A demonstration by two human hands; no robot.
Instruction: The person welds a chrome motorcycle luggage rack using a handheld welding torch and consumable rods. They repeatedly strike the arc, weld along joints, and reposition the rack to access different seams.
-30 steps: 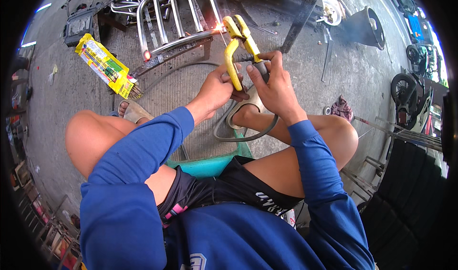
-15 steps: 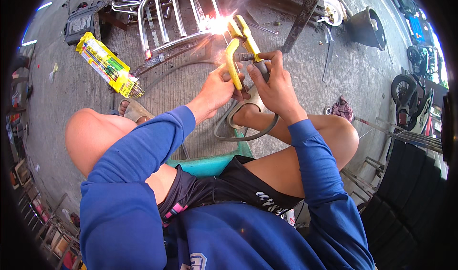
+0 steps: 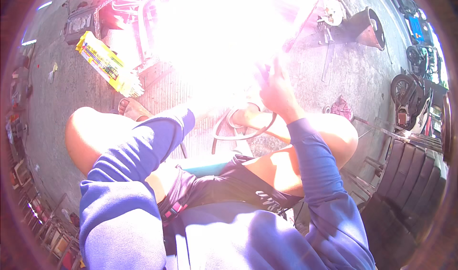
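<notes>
A huge white-pink welding glare (image 3: 224, 31) swamps the upper middle of the head view. My left hand (image 3: 206, 107) reaches into it, with little more than the washed-out wrist showing and its fingers lost. Just right of the glare, my right hand (image 3: 279, 93) has its fingers curled round the welding electrode holder, whose yellow body is hidden by the light. A grey cable (image 3: 253, 135) loops down from below this hand. Left of the brightest area, parts of a chrome tube frame (image 3: 142, 26) show through; the rest is bleached out.
On the concrete floor at left lies a yellow packet of welding rods (image 3: 102, 62), near a dark tool case (image 3: 80, 24). A dark bucket (image 3: 369, 29) and a white basin (image 3: 333, 11) are at upper right. Farther right are a motorcycle (image 3: 404, 98) and black padded seating (image 3: 405, 179).
The small bright arc has swelled into a glare covering the yellow holder, my left hand and most of the chrome frame. Both arms stay in nearly the same place.
</notes>
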